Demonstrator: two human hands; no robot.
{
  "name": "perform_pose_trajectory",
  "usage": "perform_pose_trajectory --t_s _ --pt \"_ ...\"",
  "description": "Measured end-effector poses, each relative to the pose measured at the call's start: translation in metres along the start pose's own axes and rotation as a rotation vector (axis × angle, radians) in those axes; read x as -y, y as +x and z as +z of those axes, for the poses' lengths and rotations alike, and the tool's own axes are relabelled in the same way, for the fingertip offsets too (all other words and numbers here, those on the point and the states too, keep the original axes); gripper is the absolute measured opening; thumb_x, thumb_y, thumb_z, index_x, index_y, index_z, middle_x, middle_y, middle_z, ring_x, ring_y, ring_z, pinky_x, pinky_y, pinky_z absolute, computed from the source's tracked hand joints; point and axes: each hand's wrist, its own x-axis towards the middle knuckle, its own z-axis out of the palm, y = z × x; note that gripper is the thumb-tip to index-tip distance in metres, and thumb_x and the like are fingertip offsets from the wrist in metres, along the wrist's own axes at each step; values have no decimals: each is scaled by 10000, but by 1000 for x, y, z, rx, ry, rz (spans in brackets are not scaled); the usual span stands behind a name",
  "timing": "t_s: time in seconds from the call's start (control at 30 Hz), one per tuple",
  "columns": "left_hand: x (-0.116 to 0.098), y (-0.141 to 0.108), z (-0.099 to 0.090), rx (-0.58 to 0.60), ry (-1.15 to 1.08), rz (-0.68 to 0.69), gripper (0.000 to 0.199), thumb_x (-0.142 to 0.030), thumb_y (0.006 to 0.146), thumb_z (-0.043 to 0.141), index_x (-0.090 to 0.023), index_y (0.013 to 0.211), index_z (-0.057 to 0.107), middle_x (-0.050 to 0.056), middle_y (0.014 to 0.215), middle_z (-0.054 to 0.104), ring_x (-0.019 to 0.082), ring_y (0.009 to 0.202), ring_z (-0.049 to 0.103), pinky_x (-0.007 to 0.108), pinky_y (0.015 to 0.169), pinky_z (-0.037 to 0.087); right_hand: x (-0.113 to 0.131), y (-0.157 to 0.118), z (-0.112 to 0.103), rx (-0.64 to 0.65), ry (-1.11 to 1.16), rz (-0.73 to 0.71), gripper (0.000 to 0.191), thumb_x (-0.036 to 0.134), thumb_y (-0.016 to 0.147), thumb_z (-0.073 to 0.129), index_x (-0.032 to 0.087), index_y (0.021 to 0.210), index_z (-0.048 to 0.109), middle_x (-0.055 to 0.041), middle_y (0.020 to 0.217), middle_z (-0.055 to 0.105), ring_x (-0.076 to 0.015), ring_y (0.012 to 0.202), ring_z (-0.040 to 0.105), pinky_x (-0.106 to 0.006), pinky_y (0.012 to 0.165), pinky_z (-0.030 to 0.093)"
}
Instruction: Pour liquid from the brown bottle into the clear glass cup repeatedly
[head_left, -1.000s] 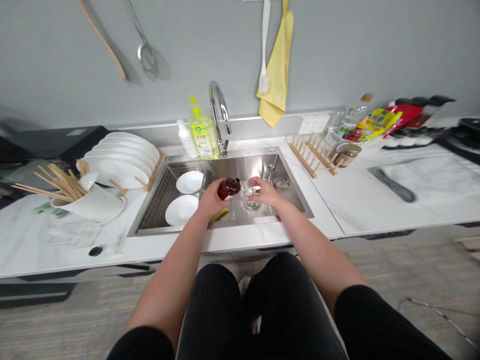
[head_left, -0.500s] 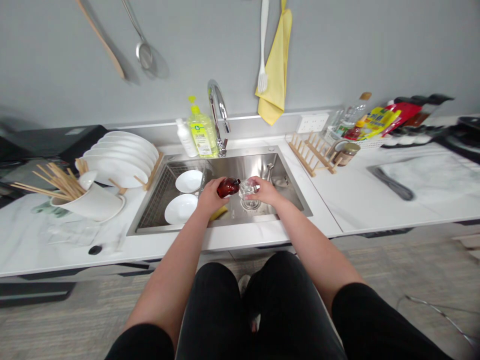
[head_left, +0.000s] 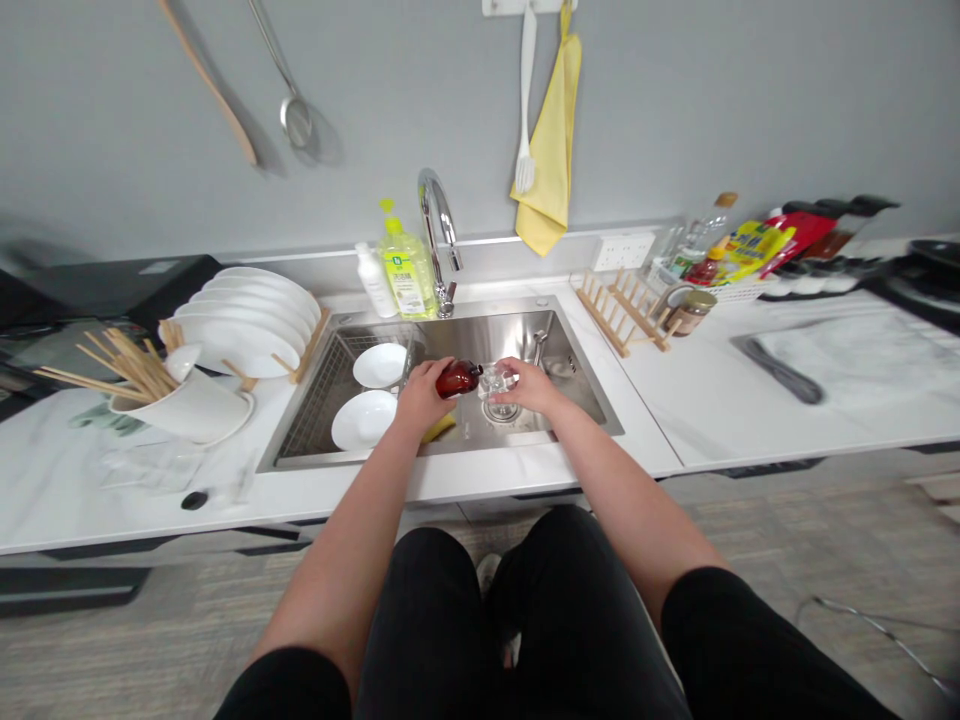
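Observation:
My left hand [head_left: 424, 396] grips a small amber bottle [head_left: 458, 380], tilted almost level with its neck toward the glass. My right hand [head_left: 529, 386] holds a clear drinking glass [head_left: 496, 381] close to the bottle's mouth. Both hands are above the stainless steel sink [head_left: 487, 336]. Under my left hand, a yellow sponge [head_left: 439, 428] is partly hidden. Two white bowls [head_left: 364, 420] lie in the basin to the left, on a wire rack. The drain [head_left: 501, 411] sits below the glass.
A chrome faucet [head_left: 439, 225] and a yellow-green dish soap bottle [head_left: 406, 272] stand behind the sink. To the left are stacked white plates [head_left: 247, 320] and chopsticks in a white holder [head_left: 187, 408]. A wooden rack [head_left: 622, 315] stands on the right counter.
The amber bottle has tipped from a raised slant to nearly level, and its neck is closer to the glass. My right hand and the glass have barely moved.

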Motion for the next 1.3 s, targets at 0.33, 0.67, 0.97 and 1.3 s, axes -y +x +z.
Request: perform_pose_trajectory --t_s 0.33,0.67,0.97,1.3 --pt "-2 -1 -1 -8 75 -8 874 -153 749 805 -300 1594 635 115 1490 692 370 1382 656 519 1210 581 -1 0 1 -15 -38 27 751 437 585 1091 238 1233 769 -69 1155 809 -287 1076 768 -420 987 611" --pt "-5 -1 -1 -15 137 9 853 -126 750 784 -300 1576 660 114 1446 705 383 1355 659 523 1196 587 -4 1 0 -7 -105 10 756 429 591 1093 230 1242 766 -59 1158 818 -285 1070 774 -413 999 592" --pt "-9 -1 -3 -17 186 24 859 -89 755 740 -311 1582 668 122 1437 708 401 1343 655 546 1185 587 -1 0 0 2 -185 15 736 444 584 1101 230 1209 779 -59 1133 825 -291 1033 779 -428 996 597" --pt "-13 -5 -6 -28 233 36 831 -83 793 703 -312 1591 671 128 1446 704 406 1348 643 550 1173 584 -4 1 0 18 -182 21 748 404 578 1099 233 1228 771 -71 1183 833 -307 1082 791 -427 991 608"
